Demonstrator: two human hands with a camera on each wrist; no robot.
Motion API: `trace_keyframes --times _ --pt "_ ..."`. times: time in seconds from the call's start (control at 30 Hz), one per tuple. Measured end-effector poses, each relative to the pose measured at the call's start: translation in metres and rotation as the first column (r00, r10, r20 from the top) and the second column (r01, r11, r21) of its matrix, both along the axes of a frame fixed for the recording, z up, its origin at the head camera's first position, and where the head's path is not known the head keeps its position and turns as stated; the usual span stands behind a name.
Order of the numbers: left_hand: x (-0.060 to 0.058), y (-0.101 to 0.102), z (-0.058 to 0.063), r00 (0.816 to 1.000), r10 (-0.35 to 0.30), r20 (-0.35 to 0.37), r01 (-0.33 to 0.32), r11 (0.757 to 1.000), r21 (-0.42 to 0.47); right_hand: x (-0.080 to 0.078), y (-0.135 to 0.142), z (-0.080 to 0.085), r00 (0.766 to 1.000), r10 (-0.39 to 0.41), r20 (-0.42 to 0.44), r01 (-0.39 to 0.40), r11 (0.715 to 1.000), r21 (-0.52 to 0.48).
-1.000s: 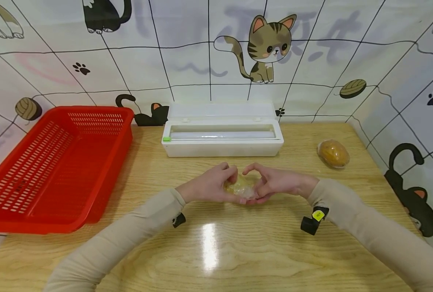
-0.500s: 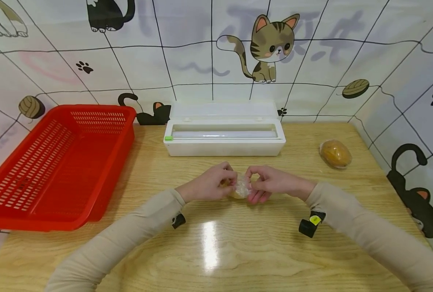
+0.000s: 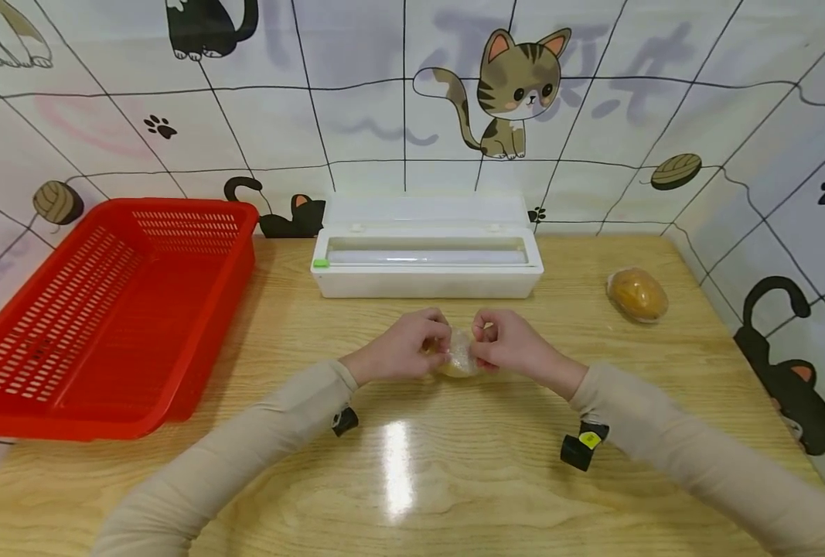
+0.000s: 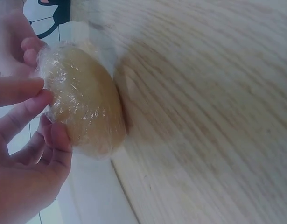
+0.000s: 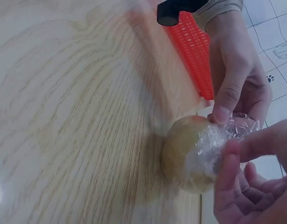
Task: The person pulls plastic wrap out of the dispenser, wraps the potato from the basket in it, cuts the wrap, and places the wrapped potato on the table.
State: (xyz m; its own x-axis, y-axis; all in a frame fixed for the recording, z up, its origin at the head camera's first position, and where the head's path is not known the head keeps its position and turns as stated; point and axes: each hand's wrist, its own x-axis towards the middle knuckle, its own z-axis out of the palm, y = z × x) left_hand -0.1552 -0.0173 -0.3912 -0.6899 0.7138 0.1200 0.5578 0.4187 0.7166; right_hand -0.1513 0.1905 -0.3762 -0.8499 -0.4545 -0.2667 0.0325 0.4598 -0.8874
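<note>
A rounded yellowish food item [image 5: 180, 154], perhaps a fruit or a bun, sits on the table, wrapped in clear cling film [image 5: 208, 144]. My left hand [image 3: 408, 344] is at its left side, thumb and fingers pinching the film. From the right, my right hand [image 3: 523, 348] pinches the film between thumb and forefinger. In the left wrist view the crinkled wrapping covers the side of the item [image 4: 87, 102] that faces the fingers. Gathered film shows between both hands in the right wrist view. The fingers partly hide the item in the head view.
Behind the hands stands a white cling film dispenser [image 3: 426, 283], lid raised, roll inside. On the left is a red perforated basket [image 3: 206, 340]. Another wrapped golden item [image 3: 638, 295] lies at the back right. A cat-patterned wall covering [image 3: 356, 131] borders the wooden table [image 3: 482, 472].
Both hands first cupped the wrapped item. The left fingers then curled in on the film, and the right hand turned and now pinches it from above.
</note>
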Motion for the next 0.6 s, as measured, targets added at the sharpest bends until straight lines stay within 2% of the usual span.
trace_keyframes --times 0.17,0.3,0.4,0.43,0.5,0.6 --pt "0.0 0.002 -0.001 1.0 -0.001 0.006 0.001 1.0 -0.004 0.0 -0.003 -0.002 0.994 0.006 -0.113 -0.004 1.0 0.019" --pt "0.0 0.0 0.0 0.998 -0.014 0.053 0.012 0.999 0.032 -0.002 -0.004 -0.004 0.969 0.042 -0.242 -0.023 0.996 0.084" --pt "0.002 -0.003 0.0 0.996 -0.015 0.084 0.008 0.997 0.075 -0.003 -0.005 -0.007 0.955 0.064 -0.291 -0.027 0.992 0.126" --pt "0.003 -0.005 0.001 0.997 0.002 0.072 -0.008 0.997 0.082 -0.003 -0.005 -0.007 0.951 0.07 -0.3 -0.03 0.99 0.136" --pt "0.005 -0.008 0.001 0.999 0.052 -0.01 -0.051 0.996 0.07 -0.003 -0.006 -0.008 0.941 0.089 -0.326 -0.041 0.987 0.154" --pt "0.008 -0.011 -0.002 0.984 0.126 -0.128 -0.131 0.991 -0.032 -0.003 -0.01 -0.009 0.908 0.138 -0.394 -0.062 0.978 0.199"
